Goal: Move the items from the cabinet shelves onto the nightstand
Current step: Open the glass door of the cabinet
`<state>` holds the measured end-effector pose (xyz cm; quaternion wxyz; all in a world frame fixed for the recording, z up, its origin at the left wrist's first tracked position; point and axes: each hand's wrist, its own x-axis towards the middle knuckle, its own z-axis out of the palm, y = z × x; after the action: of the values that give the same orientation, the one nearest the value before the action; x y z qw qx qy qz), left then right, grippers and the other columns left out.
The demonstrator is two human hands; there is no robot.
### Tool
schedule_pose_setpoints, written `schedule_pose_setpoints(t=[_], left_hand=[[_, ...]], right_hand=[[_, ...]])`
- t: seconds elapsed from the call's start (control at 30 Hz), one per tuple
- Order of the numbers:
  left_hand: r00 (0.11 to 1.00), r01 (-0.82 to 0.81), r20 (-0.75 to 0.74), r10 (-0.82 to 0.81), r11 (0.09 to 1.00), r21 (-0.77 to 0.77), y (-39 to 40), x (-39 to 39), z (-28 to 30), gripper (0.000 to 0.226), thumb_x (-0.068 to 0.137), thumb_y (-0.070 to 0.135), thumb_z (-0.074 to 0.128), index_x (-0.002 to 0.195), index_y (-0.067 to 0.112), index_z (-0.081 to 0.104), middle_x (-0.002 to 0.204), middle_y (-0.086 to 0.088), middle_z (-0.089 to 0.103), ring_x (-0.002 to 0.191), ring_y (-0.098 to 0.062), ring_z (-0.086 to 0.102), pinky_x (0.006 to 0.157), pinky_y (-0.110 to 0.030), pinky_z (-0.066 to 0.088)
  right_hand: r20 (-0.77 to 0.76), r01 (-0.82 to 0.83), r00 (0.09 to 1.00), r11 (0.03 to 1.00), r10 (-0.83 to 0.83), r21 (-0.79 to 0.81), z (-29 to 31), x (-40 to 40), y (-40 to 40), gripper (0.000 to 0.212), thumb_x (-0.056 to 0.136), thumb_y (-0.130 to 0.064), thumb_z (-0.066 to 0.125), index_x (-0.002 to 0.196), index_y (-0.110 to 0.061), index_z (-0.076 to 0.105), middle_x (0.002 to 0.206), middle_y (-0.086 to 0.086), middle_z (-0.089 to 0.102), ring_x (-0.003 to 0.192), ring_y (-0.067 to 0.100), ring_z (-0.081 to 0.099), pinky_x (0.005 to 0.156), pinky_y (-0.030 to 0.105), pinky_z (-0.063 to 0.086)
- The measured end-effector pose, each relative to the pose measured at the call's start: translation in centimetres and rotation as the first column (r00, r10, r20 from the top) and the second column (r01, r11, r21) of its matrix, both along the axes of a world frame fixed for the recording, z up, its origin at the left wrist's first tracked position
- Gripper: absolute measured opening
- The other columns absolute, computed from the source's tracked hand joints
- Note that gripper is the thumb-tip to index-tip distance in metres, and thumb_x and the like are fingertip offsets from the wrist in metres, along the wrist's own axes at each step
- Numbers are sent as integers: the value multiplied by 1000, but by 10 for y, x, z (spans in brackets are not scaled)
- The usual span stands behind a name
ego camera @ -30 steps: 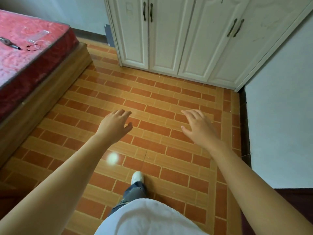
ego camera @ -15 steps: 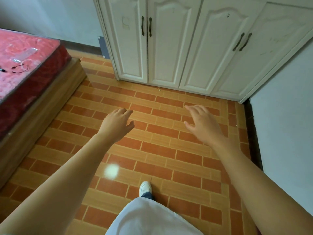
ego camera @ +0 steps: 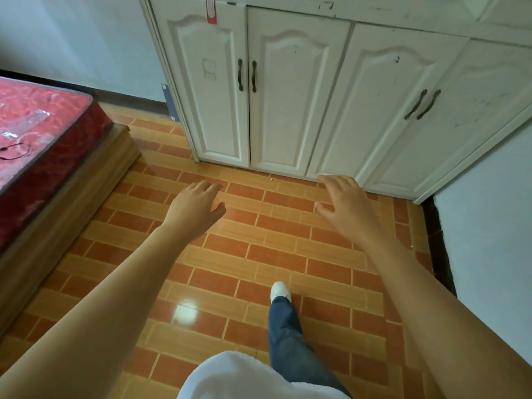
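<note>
A white cabinet (ego camera: 293, 90) with several closed panel doors stands straight ahead against the wall. Dark handles (ego camera: 246, 75) sit on the left door pair, and another dark pair (ego camera: 421, 104) on the right doors. My left hand (ego camera: 195, 207) is stretched forward over the tiled floor, fingers relaxed and holding nothing. My right hand (ego camera: 345, 207) is stretched forward too, its fingertips near the bottom edge of the right doors, holding nothing. The shelves and the items inside are hidden behind the doors. No nightstand is in view.
A bed with a red mattress (ego camera: 37, 133) on a wooden base (ego camera: 72, 205) lies at the left, with a thin black cord on it. A white wall (ego camera: 486, 214) juts out at the right. Orange brick-pattern tiles (ego camera: 259, 254) cover the floor; my right foot (ego camera: 280, 290) is forward.
I have stepped closer to the cabinet and the view has tilted up, showing more of the doors. Both hands stay stretched forward and have come nearer the doors.
</note>
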<state>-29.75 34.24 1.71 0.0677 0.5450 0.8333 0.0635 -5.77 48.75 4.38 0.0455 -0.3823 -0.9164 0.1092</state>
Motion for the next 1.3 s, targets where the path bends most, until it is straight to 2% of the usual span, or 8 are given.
schedule_pose_setpoints(t=[0.33,0.67,1.0,1.3], left_hand=[[995,-103,23,102,992,78,154,-35,17,47,93,33,46,136,14,40,136,-9,48,121,-28,48,92,-39,44],[975,-215,77,207,968,126,245,-91,20,47,92,31,49,136,15,41,133,-9,50,120,-28,48,94,-40,43],[971,-232,91,221,964,133,341,-212,5,46,93,31,46,136,15,41,135,-9,49,123,-27,45,95,-40,43],[978,-206,65,199,972,115,424,-320,18,47,94,32,44,138,15,39,137,-8,47,125,-26,43,100,-38,39]], right_hand=[[-42,-43,998,999,42,-3,9,-57,161,52,92,-27,48,140,-16,32,143,3,41,135,21,29,109,36,28],[-75,-122,990,993,121,-7,10,-131,259,51,93,-27,46,140,-15,32,143,4,40,135,21,29,110,36,27],[-68,-149,986,989,150,18,-3,-255,355,50,94,-27,45,141,-15,32,143,1,41,135,19,29,108,32,27],[-95,-122,988,993,122,5,2,-365,431,50,93,-25,46,140,-13,33,141,3,43,134,21,32,107,33,31]])
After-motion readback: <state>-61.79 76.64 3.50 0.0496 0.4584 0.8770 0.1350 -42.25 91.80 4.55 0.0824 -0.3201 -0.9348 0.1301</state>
